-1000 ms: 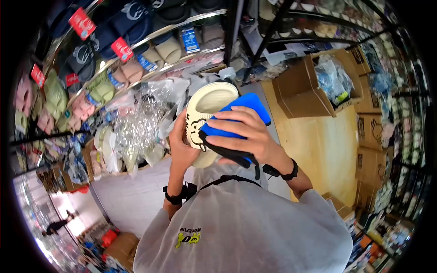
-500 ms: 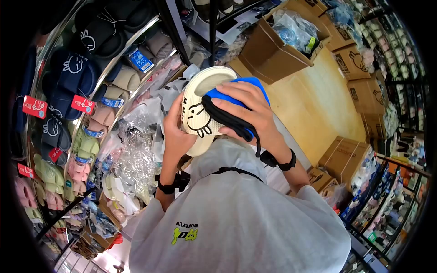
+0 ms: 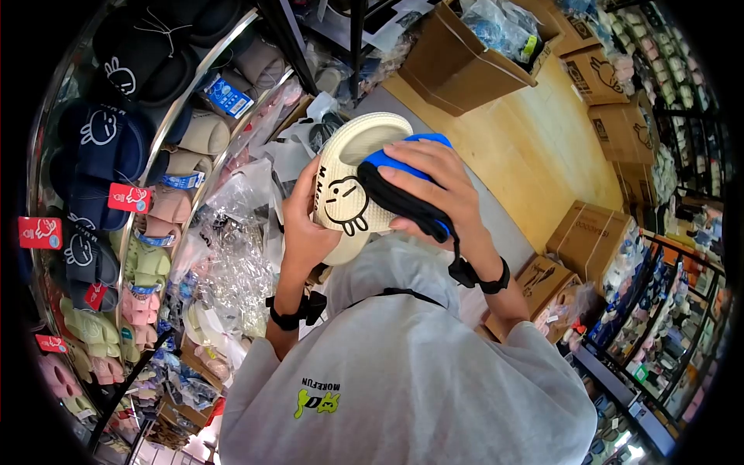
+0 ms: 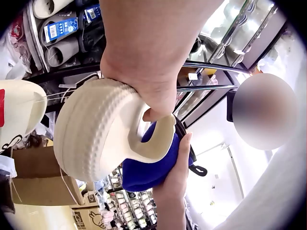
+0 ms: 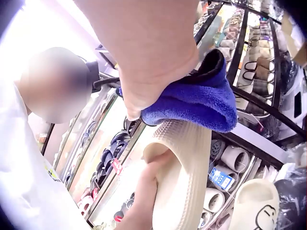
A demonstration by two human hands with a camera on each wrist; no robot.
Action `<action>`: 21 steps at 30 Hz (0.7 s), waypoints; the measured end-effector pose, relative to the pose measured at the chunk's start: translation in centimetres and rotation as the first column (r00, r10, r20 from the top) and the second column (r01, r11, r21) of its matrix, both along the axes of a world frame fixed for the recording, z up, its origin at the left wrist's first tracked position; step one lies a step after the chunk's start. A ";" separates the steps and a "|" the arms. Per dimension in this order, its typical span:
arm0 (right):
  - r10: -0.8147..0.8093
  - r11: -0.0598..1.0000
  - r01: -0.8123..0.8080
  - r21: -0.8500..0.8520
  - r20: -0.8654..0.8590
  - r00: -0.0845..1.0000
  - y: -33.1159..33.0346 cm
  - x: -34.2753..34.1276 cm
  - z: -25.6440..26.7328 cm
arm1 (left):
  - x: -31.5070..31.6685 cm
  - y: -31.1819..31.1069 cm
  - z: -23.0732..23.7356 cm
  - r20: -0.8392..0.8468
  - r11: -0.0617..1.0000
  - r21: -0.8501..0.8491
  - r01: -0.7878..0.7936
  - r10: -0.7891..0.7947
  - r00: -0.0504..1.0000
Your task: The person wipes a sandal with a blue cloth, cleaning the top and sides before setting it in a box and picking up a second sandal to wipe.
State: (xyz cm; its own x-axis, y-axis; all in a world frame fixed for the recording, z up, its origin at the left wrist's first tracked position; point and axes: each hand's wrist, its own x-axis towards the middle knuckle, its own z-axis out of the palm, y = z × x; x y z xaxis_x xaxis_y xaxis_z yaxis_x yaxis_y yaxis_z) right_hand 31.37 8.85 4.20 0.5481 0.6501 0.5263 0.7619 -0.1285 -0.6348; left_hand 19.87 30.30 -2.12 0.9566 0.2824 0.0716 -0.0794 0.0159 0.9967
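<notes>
- Gripping the cream slipper by one side edge in the left hand, with the thumb reaching into the foot opening.
- Holding the blue cloth in the right hand, with fingers bent over the fabric and a black part bunched beneath them, close against the printed strap.
- Lying between both hands, held up in front of the grey shirt: just to the right of the left palm, with the sole partly below the strap and the cloth against the opposite side.
- Could twist or tip in the left grip if pressed hard from the cloth side, being pinched at one edge only.
- Could slide out of that same grip if pulled along by cloth catching on the ribbed surface.
- Might bend at the strap under too firm a squeeze, probably being soft and springy.
- Might snag on the strap by the dangling black cord, through hanging loose below the right hand.
- Risky, if dropped, for landing among the clear plastic bags or near the open cardboard box, with possible scuffs or dirt on the pale surface.
- Impossible to tell how firmly either hand presses.
</notes>
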 end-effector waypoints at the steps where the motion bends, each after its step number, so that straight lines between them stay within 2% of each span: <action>1: 0.004 0.999 -0.004 0.041 -0.006 1.000 -0.1 0.2 -0.3 | 0.1 0.0 0.0 -0.001 1.000 -0.001 0.001 -0.001 1.000; 4: 0.017 0.992 -0.014 0.128 -0.018 1.000 -0.3 0.6 -0.6 | 0.0 -0.3 -0.1 -0.005 0.999 -0.037 -0.001 0.001 1.000; 6: 0.018 0.994 -0.023 0.111 0.045 0.999 0.0 0.5 -0.3 | 0.5 -0.5 -0.3 0.008 0.998 -0.067 -0.008 0.008 1.000; 8: 0.052 0.999 -0.052 0.000 0.083 0.995 0.1 -0.3 0.5 | 0.7 -0.8 -0.6 -0.002 0.994 -0.111 -0.020 0.020 1.000; 12: 0.145 0.988 -0.135 -0.076 0.148 0.978 0.3 -1.0 0.8 | 1.1 -0.9 0.0 0.026 0.999 -0.031 -0.038 0.038 0.999; 14: 0.120 0.991 -0.115 -0.066 0.090 0.989 0.3 0.0 1.3 | 0.8 -1.0 -0.3 0.024 0.997 -0.053 -0.056 0.058 0.998; 17: 0.023 1.000 -0.023 0.003 0.041 0.999 0.3 0.6 1.4 | 0.3 -1.2 0.1 -0.005 0.998 0.027 -0.065 0.065 0.998; 21: 0.054 0.998 -0.047 -0.041 0.170 0.984 0.0 -1.4 1.3 | 0.6 -1.5 0.6 0.053 0.999 0.014 -0.038 0.037 0.998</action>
